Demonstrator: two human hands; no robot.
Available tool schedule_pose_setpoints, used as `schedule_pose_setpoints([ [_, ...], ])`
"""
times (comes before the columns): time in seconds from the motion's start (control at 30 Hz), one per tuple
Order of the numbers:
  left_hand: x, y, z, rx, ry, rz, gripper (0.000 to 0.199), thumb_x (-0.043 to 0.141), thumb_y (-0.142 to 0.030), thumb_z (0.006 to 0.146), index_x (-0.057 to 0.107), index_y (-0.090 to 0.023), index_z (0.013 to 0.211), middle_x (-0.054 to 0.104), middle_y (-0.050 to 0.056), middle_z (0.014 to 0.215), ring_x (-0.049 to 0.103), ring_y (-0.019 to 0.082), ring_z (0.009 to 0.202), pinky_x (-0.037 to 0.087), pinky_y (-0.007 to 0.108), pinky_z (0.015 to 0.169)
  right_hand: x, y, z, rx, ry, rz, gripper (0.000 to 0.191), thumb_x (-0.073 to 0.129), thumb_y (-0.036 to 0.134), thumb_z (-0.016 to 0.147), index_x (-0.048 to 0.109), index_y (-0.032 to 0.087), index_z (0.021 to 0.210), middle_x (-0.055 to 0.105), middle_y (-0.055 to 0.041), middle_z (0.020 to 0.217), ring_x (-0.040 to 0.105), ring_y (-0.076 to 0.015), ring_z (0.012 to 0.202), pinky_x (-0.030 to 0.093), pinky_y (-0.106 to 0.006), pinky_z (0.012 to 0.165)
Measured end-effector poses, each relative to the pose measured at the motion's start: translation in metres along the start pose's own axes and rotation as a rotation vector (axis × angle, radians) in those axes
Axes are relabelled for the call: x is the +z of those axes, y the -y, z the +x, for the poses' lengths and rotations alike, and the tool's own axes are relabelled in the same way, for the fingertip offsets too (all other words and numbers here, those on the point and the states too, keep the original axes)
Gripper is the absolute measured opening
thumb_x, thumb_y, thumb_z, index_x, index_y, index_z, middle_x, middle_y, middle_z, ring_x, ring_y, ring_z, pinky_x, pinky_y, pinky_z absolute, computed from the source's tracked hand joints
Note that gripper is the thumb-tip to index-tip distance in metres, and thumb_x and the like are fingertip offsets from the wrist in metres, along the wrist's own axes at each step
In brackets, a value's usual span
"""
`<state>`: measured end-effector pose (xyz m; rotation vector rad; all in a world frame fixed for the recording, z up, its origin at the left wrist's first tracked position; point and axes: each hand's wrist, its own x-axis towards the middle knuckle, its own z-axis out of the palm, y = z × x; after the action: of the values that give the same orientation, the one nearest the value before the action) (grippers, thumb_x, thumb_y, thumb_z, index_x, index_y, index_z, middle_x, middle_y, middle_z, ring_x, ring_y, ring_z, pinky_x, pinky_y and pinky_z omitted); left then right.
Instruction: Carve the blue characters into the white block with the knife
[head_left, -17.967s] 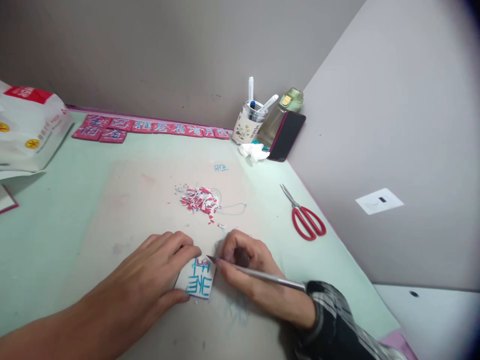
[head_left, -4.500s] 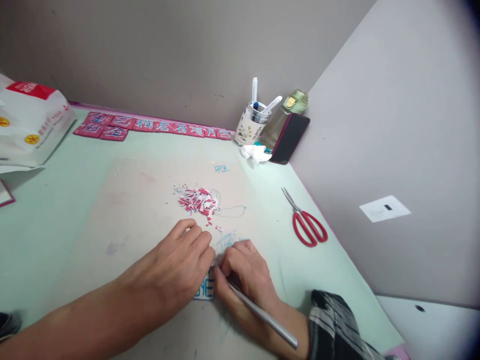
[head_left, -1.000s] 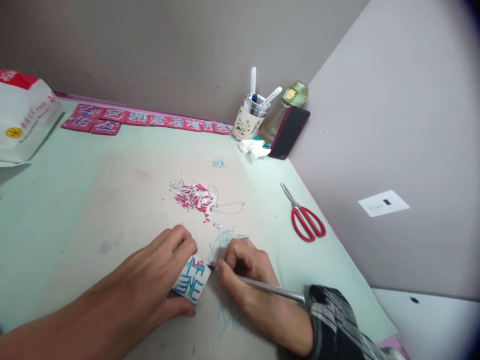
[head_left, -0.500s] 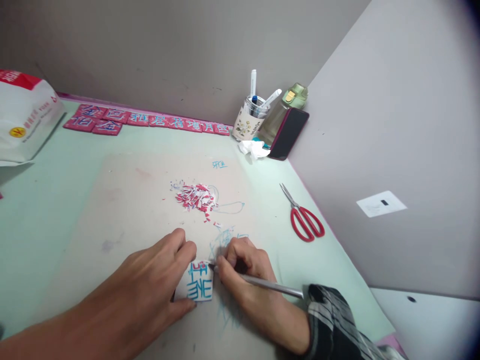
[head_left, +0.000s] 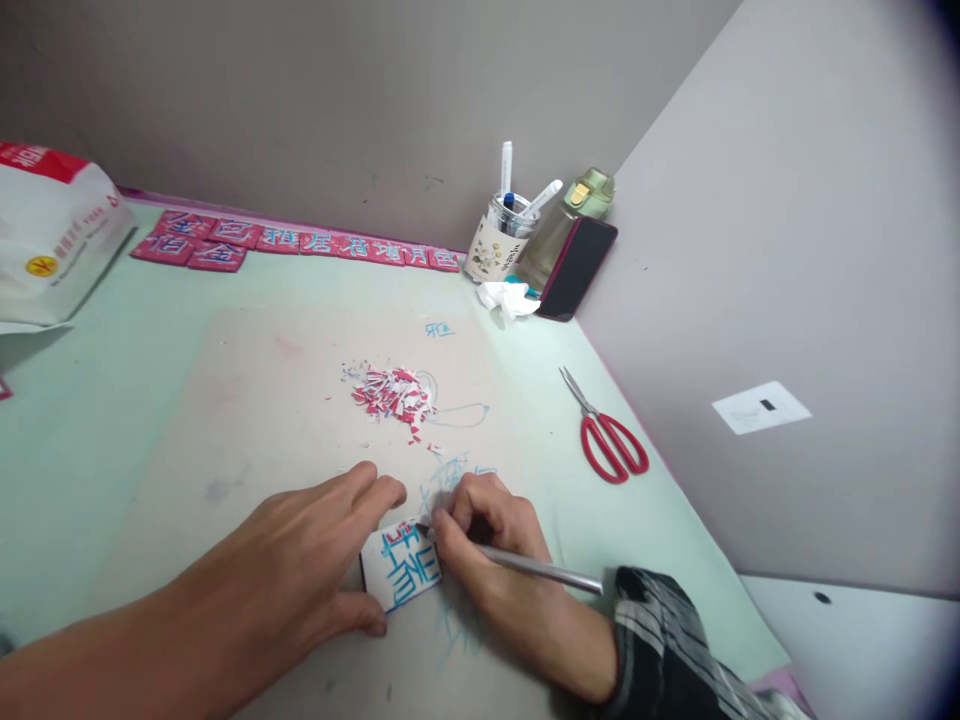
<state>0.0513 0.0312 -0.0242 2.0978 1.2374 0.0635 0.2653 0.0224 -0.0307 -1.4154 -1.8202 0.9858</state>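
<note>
A white square card [head_left: 379, 580] with a blue character drawn on it lies on the grey-brown board; small red patches show near its upper edge. My left hand [head_left: 315, 545] is at the card's left side, thumb and index finger spread apart, the thumb by the lower corner and the index finger beyond the top edge. Between the fingers of my right hand [head_left: 495, 545] is a slim silver craft knife [head_left: 544, 570], its dark tip at the card's upper right edge.
Red and white scraps [head_left: 394, 395] are heaped on the board [head_left: 247, 400]. Red-handled scissors [head_left: 604, 430] lie to the right. Behind stand a jar of markers [head_left: 495, 240], a bottle [head_left: 589, 190], a phone [head_left: 579, 268] and crumpled tissue [head_left: 508, 298]. Red character tiles [head_left: 322, 243] line the back; a bag [head_left: 60, 240] stands left.
The card has turned anticlockwise and shifted slightly right. My left index finger has moved off its top edge and the left hand has opened wider. The right hand has hardly moved.
</note>
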Motion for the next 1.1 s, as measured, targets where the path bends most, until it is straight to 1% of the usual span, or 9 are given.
schedule_pose_setpoints([
  [0.1,0.003,-0.013,0.004,-0.034,-0.010,0.016,0.050,0.087,-0.017,0.071,0.065,-0.021,0.115,0.072,0.007,0.115,0.071,0.031,0.106,0.056,0.043,0.088,0.001,0.000,0.000,0.001,-0.001,0.002,0.031,0.058,0.022,0.089,0.041,0.023,0.063,0.052,0.0031,0.062,0.046,-0.0150,0.064,0.036,-0.029,0.064],
  [0.17,0.009,-0.015,0.004,-0.018,-0.053,0.026,0.056,0.089,-0.017,0.070,0.064,-0.021,0.121,0.073,0.010,0.119,0.071,0.033,0.108,0.057,0.046,0.092,0.002,-0.001,0.000,-0.005,-0.006,0.009,0.031,0.058,0.022,0.089,0.041,0.023,0.063,0.051,0.0035,0.061,0.045,-0.0146,0.062,0.035,-0.029,0.064],
  [0.27,0.022,-0.002,0.002,0.062,-0.141,0.037,0.065,0.089,-0.018,0.067,0.063,-0.022,0.127,0.074,0.010,0.122,0.072,0.033,0.108,0.059,0.045,0.090,0.003,-0.001,0.000,0.000,-0.009,0.017,0.030,0.057,0.021,0.088,0.042,0.023,0.063,0.051,0.0038,0.060,0.044,-0.0142,0.062,0.034,-0.029,0.063],
  [0.37,0.028,0.019,-0.002,0.234,-0.200,-0.020,0.072,0.078,-0.014,0.072,0.054,-0.030,0.138,0.072,0.005,0.129,0.071,0.028,0.112,0.057,0.038,0.089,0.003,0.000,0.001,0.005,-0.004,0.029,0.030,0.057,0.023,0.088,0.041,0.023,0.062,0.049,0.0040,0.060,0.043,-0.0141,0.061,0.033,-0.029,0.063],
  [0.43,0.026,0.026,-0.002,0.258,-0.195,-0.059,0.070,0.070,-0.012,0.078,0.051,-0.034,0.142,0.072,0.001,0.126,0.071,0.024,0.108,0.056,0.035,0.088,0.003,0.001,0.002,0.004,0.002,0.034,0.031,0.056,0.024,0.088,0.040,0.023,0.062,0.047,0.0046,0.059,0.042,-0.0137,0.060,0.032,-0.029,0.062],
  [0.57,0.013,0.021,0.002,0.217,-0.094,-0.101,0.046,0.063,-0.009,0.083,0.062,-0.031,0.124,0.073,0.000,0.114,0.069,0.022,0.101,0.052,0.034,0.086,0.003,-0.001,0.003,0.036,0.009,0.055,0.032,0.055,0.025,0.089,0.038,0.023,0.061,0.045,0.0053,0.057,0.040,-0.0130,0.058,0.032,-0.029,0.062],
  [0.73,0.002,0.010,0.009,0.161,0.000,-0.122,0.038,0.066,-0.008,0.081,0.066,-0.026,0.115,0.069,-0.001,0.101,0.065,0.021,0.093,0.046,0.032,0.079,0.002,-0.004,0.005,0.130,0.049,0.105,0.035,0.057,0.033,0.092,0.039,0.024,0.063,0.044,0.0049,0.058,0.039,-0.0136,0.059,0.030,-0.028,0.057],
  [0.87,-0.004,0.006,0.010,0.079,0.108,-0.124,0.033,0.071,-0.009,0.081,0.066,-0.024,0.110,0.067,-0.001,0.101,0.063,0.021,0.095,0.044,0.033,0.082,0.001,-0.001,0.008,0.179,0.070,0.148,0.037,0.057,0.036,0.092,0.039,0.024,0.062,0.043,0.0052,0.057,0.038,-0.0131,0.058,0.030,-0.027,0.056],
  [1.1,0.000,0.002,0.010,0.044,0.092,-0.109,0.026,0.076,-0.012,0.079,0.057,-0.022,0.094,0.061,-0.004,0.092,0.057,0.019,0.086,0.039,0.032,0.077,0.005,-0.001,0.008,0.188,0.045,0.127,0.039,0.056,0.038,0.093,0.038,0.025,0.061,0.043,0.0045,0.057,0.038,-0.0141,0.059,0.030,-0.029,0.057],
])
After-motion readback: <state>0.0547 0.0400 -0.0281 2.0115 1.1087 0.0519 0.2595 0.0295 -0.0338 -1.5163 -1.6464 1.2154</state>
